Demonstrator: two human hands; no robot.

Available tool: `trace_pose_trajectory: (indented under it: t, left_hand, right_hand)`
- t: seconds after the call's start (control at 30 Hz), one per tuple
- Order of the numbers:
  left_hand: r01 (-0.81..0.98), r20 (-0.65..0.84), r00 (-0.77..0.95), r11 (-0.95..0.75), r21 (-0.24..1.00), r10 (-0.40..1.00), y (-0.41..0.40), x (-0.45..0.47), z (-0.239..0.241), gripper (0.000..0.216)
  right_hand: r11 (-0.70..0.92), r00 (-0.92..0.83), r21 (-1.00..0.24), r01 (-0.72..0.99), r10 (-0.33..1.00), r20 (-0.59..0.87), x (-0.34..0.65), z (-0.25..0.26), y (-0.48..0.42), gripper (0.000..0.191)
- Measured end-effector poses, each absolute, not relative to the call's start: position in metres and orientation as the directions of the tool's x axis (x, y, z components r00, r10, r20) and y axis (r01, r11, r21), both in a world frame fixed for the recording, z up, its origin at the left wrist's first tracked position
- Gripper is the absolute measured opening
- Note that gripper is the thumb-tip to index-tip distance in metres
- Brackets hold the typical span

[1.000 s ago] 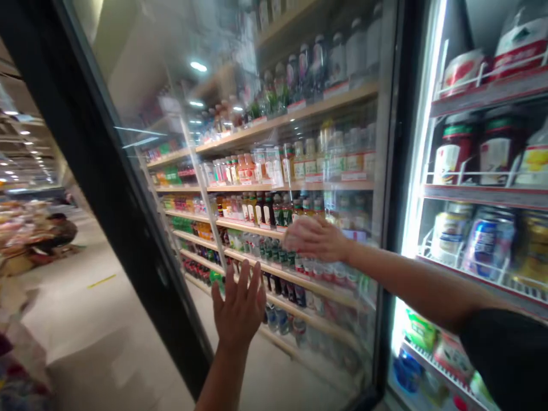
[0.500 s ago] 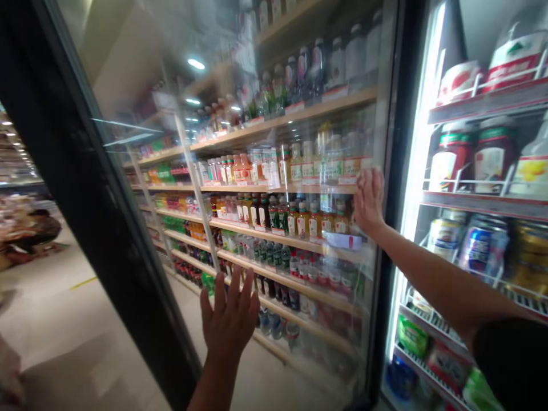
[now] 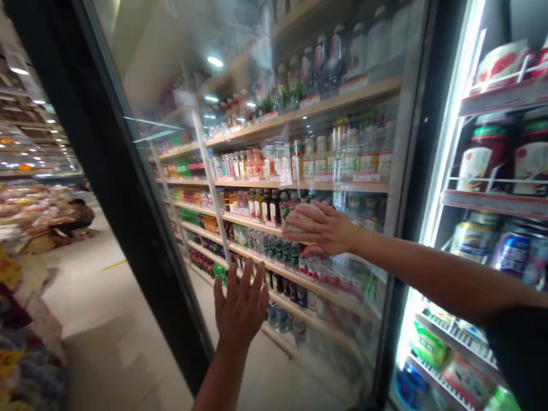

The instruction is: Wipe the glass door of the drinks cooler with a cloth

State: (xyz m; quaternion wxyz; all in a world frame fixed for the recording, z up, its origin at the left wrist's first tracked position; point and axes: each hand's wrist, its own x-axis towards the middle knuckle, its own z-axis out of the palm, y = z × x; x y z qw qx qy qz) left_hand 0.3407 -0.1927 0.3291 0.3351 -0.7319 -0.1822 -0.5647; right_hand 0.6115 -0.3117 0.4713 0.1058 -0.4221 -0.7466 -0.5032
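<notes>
A glass cooler door (image 3: 359,342) with a dark frame stands swung open before me. My left hand (image 3: 240,308) is raised at the lower middle of the pane, fingers spread, at or very near the glass. Farther up, my right hand (image 3: 319,228) lies flat against the pane with its fingers stretched out to the left. A pale blur shows around those fingertips; I cannot tell whether it is a reflection or something thin under the hand.
At right, the lit cooler's shelves (image 3: 492,200) hold bottles, cans (image 3: 471,237) and bags. Beyond or mirrored in the glass are wooden shelves (image 3: 257,184) of bottled drinks. A person (image 3: 77,220) crouches far left beside heaped goods, and packaged goods (image 3: 29,342) stand at lower left.
My right hand has slid left and slightly down across the glass from near the door's right frame. My left hand keeps its place on the pane. The view has turned a little left.
</notes>
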Motion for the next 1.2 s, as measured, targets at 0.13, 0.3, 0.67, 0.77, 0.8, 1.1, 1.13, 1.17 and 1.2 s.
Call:
trace_pose_trajectory:
  t: [0.13, 0.3, 0.67, 0.77, 0.8, 1.1, 1.13, 1.17, 1.2]
  left_hand:
    - [0.651, 0.946, 0.295, -0.697, -0.300, -0.131, -0.190, 0.341, 0.330, 0.067]
    - [0.661, 0.939, 0.314, -0.679, -0.321, -0.138, -0.188, 0.342, 0.330, 0.069]
    - [0.672, 0.947, 0.289, -0.675, -0.305, -0.141, -0.168, 0.348, 0.328, 0.070]
    - [0.664, 0.949, 0.278, -0.685, -0.301, -0.148, -0.162, 0.350, 0.325, 0.070]
    - [0.660, 0.952, 0.262, -0.689, -0.298, -0.161, -0.159, 0.350, 0.324, 0.070]
    - [0.619, 0.953, 0.239, -0.727, -0.298, -0.186, -0.155, 0.352, 0.323, 0.062]
    - [0.619, 0.953, 0.238, -0.727, -0.296, -0.186, -0.155, 0.352, 0.324, 0.061]
    - [0.612, 0.953, 0.239, -0.733, -0.295, -0.184, -0.154, 0.352, 0.324, 0.060]
    - [0.597, 0.953, 0.242, -0.746, -0.294, -0.182, -0.154, 0.351, 0.324, 0.059]
  right_hand:
    - [-0.154, -0.325, 0.380, 0.912, 0.294, 0.899, 0.655, 0.531, -0.319, 0.065]
    - [-0.204, -0.149, 0.172, 0.964, 0.125, 0.981, 0.619, 0.539, -0.295, 0.070]
    - [-0.257, -0.272, 0.317, 0.913, 0.196, 0.942, 0.655, 0.511, -0.306, 0.070]
    - [-0.246, -0.315, 0.362, 0.899, 0.213, 0.925, 0.638, 0.487, -0.294, 0.072]
    - [-0.193, -0.438, 0.496, 0.847, 0.278, 0.855, 0.628, 0.467, -0.291, 0.069]
    - [-0.144, -0.495, 0.559, 0.817, 0.322, 0.807, 0.603, 0.518, -0.273, 0.065]
    - [-0.193, -0.398, 0.448, 0.873, 0.249, 0.883, 0.597, 0.550, -0.267, 0.065]
    - [-0.217, -0.332, 0.371, 0.903, 0.195, 0.923, 0.587, 0.578, -0.259, 0.067]
    - [-0.236, -0.288, 0.319, 0.918, 0.159, 0.944, 0.574, 0.599, -0.251, 0.070]
